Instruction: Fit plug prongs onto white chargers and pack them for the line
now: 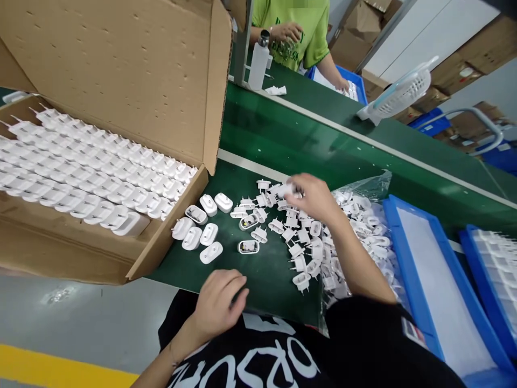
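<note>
My right hand [313, 198] is over the pile of loose white plug covers [298, 249] with metal pins. Its fingers close on a white plug cover [287, 189], slightly blurred. My left hand [221, 297] hovers at the table's near edge, its fingers loosely bent and apart, with nothing visible in them. Between the hands lies an uncovered white charger housing [248, 247] with its circuit board showing. Another open housing [249, 221] lies just beyond it, among the covers. Several white chargers [209, 234] are grouped to the left, one of them with its inside exposed.
A cardboard box [165, 256] at left holds rows of white chargers [86, 161]. On the right are a plastic bag of covers [363, 215] and blue trays [420, 280]. Across a green divider, a person in a green shirt [297, 32] works near a bottle [258, 62] and fan [399, 91].
</note>
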Motion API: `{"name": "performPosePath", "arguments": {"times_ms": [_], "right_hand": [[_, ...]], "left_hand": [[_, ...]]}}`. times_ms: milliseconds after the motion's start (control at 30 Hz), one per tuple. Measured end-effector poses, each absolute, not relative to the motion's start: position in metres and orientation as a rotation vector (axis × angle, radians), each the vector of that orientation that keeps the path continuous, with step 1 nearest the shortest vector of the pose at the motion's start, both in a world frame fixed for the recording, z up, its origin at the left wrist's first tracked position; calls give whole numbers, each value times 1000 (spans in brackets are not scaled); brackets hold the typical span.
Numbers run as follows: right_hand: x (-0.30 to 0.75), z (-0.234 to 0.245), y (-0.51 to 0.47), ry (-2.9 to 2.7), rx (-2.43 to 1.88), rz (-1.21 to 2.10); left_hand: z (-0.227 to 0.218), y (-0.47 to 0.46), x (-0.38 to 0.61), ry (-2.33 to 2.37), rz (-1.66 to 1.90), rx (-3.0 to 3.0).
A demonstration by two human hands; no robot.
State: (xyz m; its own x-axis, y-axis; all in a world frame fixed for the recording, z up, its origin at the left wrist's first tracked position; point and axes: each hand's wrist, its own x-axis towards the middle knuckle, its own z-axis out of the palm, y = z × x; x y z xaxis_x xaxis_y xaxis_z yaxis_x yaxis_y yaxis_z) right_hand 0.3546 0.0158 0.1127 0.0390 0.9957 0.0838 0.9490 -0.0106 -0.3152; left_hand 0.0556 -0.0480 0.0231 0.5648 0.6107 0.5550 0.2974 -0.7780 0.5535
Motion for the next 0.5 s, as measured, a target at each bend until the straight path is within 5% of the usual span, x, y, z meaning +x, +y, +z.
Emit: {"name": "performPosePath", "arguments": {"times_ms": [233, 500], "right_hand": [[248, 85, -143, -1932, -2124, 571], [290, 52, -123, -1688, -2564, -84]], "left_hand": [[13, -58, 91, 511, 697, 2506], [2, -50, 69, 774, 596, 2489]]}}
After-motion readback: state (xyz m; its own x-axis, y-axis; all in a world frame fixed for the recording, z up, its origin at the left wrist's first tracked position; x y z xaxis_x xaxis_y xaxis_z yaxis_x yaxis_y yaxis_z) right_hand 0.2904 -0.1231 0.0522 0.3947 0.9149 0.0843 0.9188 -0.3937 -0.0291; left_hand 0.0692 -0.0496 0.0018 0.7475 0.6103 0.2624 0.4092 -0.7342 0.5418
